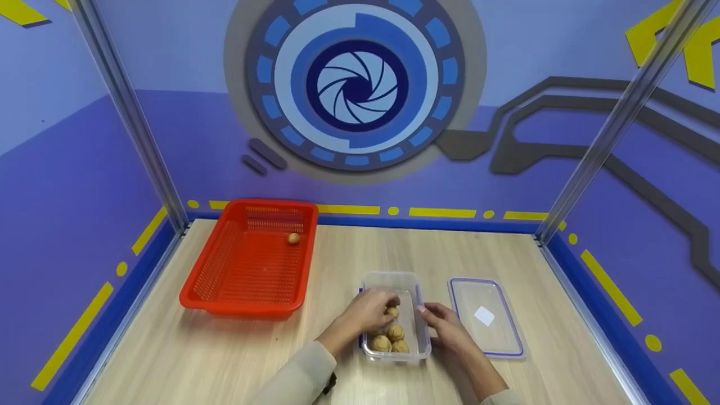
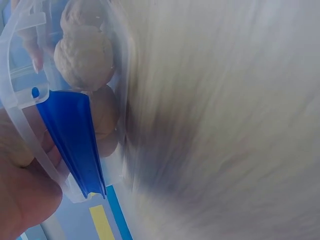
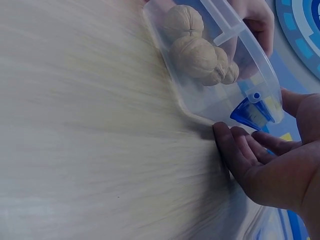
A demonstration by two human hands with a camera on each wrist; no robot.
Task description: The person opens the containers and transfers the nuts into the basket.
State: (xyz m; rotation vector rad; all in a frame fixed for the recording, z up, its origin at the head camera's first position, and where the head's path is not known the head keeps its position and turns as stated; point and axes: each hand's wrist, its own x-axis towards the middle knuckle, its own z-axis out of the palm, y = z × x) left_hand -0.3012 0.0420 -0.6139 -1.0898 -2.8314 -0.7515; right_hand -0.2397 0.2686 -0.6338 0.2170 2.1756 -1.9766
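Note:
A clear plastic food container point(image 1: 416, 332) with blue side clips stands on the table with its top uncovered. Several walnuts point(image 1: 396, 332) lie gathered at its near end; they also show through the wall in the right wrist view. Reaching over the left rim, my left hand point(image 1: 368, 309) has its curled fingers around a walnut point(image 1: 392, 312) inside the container, partly hidden by the fingers. My right hand point(image 1: 448, 329) holds the container's right side, thumb at the rim and fingers low along the outer wall, close to a blue clip point(image 3: 250, 114).
A red plastic basket point(image 1: 194, 292) stands at the back left with a single walnut point(image 1: 293, 238) in it. Right of the container lies a clear lid point(image 1: 500, 337) with a blue seal and a white label. Printed panels point(image 1: 169, 140) and metal posts enclose the table.

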